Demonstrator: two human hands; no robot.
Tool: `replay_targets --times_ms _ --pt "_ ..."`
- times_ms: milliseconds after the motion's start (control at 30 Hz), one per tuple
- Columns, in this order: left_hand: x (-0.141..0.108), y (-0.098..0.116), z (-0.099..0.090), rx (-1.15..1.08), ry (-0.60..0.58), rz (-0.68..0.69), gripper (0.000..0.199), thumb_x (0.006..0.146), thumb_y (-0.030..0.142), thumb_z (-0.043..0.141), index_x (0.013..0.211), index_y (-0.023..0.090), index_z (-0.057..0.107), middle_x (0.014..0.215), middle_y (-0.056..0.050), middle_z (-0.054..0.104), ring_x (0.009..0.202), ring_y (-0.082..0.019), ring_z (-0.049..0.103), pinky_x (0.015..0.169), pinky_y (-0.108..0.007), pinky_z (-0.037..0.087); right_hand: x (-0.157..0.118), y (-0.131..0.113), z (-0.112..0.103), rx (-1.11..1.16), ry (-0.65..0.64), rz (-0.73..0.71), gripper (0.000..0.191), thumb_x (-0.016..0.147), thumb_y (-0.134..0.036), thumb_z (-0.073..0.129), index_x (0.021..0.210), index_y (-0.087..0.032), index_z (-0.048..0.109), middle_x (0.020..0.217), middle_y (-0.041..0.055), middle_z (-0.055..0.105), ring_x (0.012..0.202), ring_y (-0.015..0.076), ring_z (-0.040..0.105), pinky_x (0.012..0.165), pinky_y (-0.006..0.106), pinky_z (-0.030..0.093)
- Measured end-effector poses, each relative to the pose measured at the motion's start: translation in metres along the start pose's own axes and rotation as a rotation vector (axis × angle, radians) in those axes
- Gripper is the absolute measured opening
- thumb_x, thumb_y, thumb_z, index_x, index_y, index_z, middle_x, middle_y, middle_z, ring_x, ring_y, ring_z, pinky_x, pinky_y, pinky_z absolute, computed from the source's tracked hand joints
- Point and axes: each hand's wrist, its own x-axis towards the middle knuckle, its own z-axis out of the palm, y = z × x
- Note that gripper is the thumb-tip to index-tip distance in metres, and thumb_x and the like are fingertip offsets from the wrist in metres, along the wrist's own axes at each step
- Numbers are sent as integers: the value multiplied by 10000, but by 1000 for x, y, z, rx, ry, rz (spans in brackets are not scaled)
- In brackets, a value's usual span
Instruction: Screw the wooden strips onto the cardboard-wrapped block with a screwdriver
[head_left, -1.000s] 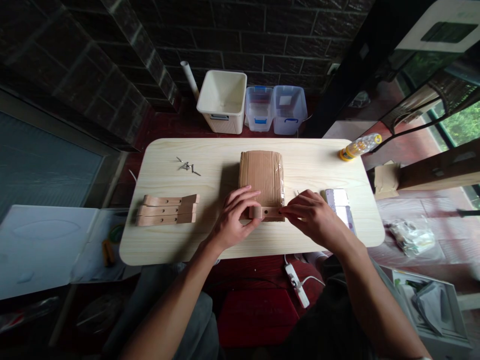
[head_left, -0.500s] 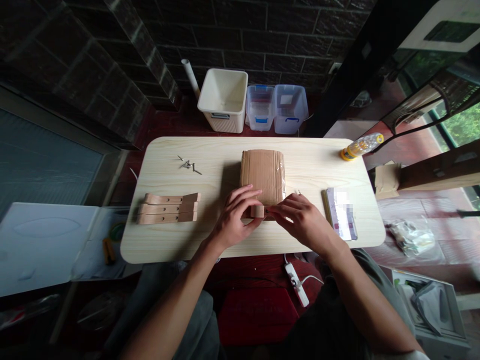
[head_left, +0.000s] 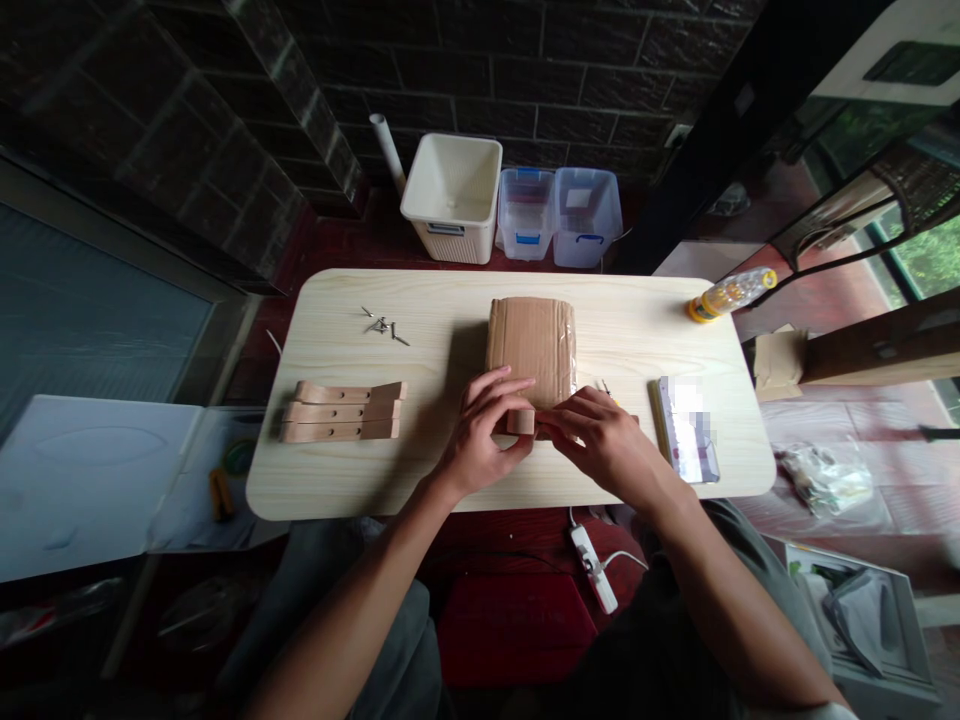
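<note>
My left hand and my right hand meet at the front edge of a flat cardboard-wrapped package, which lies on the pale wood-grain table. Between them, both hands grip a light wooden strip against the package. Most of the strip is hidden by my fingers, and only its end shows. Three similar drilled wooden strips lie stacked side by side to the left. Several metal screws are scattered beyond them.
A printed booklet lies right of my right hand, and a yellow-capped plastic bottle lies at the far right corner. Behind the table stand a white basket and two clear plastic bins. A power strip sits below the front edge.
My right hand has slid left along the wooden strip, covering its drilled part. The whole view has shifted slightly with my head.
</note>
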Motion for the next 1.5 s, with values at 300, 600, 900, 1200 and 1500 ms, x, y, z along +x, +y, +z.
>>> replay_targets --times_ms 300,600,900,1200,1500 --pt "7 0 -2 37 -18 -23 166 774 188 736 901 245 646 1278 -34 665 1337 -299 447 1186 -609 262 -2 0 -2 22 -27 -14 307 976 -189 545 1255 -229 668 1017 83 745 925 216 613 814 375 499" --pt "10 -5 0 -42 -61 27 169 800 170 729 936 248 667 1157 -28 728 1331 -276 500 1210 -649 163 -2 3 -2 41 -34 23 264 974 -215 567 1205 -243 692 979 73 753 909 210 629 828 363 477" --pt "10 -8 -2 -70 -104 24 233 786 158 759 987 257 696 1075 -37 753 1334 -280 500 1213 -642 176 0 2 -2 55 -24 58 228 975 -219 567 1167 -233 689 938 69 745 898 206 643 836 351 480" --pt "11 -10 -2 -85 -110 29 190 808 205 759 979 260 699 1054 -35 755 1333 -270 500 1193 -625 244 -1 1 -4 36 -28 59 207 954 -196 592 1129 -226 699 954 72 744 887 197 677 826 335 510" --pt "13 -9 -3 -86 -111 31 175 799 202 763 952 259 700 1019 -36 758 1322 -274 510 1182 -607 282 2 -1 -4 75 -42 88 214 954 -179 585 1127 -227 702 935 61 741 879 188 680 815 321 515"
